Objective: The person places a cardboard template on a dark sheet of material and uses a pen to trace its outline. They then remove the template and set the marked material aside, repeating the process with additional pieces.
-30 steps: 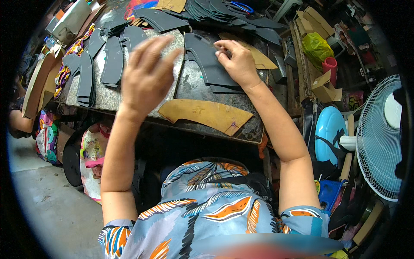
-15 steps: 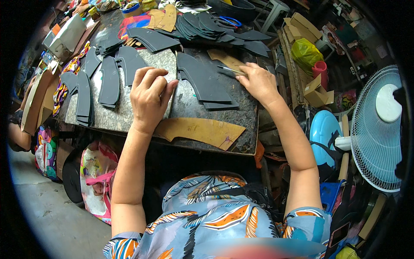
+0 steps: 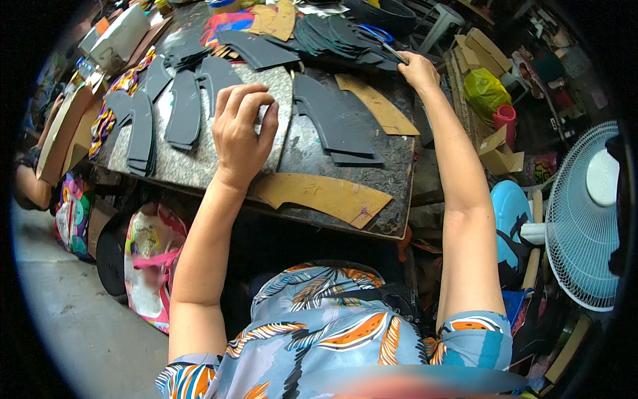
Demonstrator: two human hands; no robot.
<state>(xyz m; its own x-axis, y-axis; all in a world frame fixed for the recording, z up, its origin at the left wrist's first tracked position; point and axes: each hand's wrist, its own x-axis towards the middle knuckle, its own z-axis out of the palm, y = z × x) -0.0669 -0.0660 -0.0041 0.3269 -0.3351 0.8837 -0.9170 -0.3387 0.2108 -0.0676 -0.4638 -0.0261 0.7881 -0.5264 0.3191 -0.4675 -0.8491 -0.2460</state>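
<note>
My right hand (image 3: 420,70) reaches out over the table's far right edge, its fingers closed on a slim pen-like tool (image 3: 396,55). Loosely curled, my left hand (image 3: 240,136) hovers above the near middle of the table, thumb apart from the fingers and nothing visible in it. Just below it lies a curved tan cardboard template (image 3: 325,196) along the front edge. Between the hands is a stack of dark grey curved pieces (image 3: 332,120). A second tan template (image 3: 375,103) rests to the right of that stack, nearer my right hand.
More grey pieces (image 3: 184,110) sit on a speckled stone slab (image 3: 159,154) at left. A fanned grey pile (image 3: 332,40) and blue-handled scissors (image 3: 377,32) are at the back. A white fan (image 3: 585,213) and blue stool (image 3: 508,216) stand at right.
My right hand has moved from the second template away to the far right with the tool, uncovering that template. My left hand stays raised, its fingers slightly looser. The view has shifted a little.
</note>
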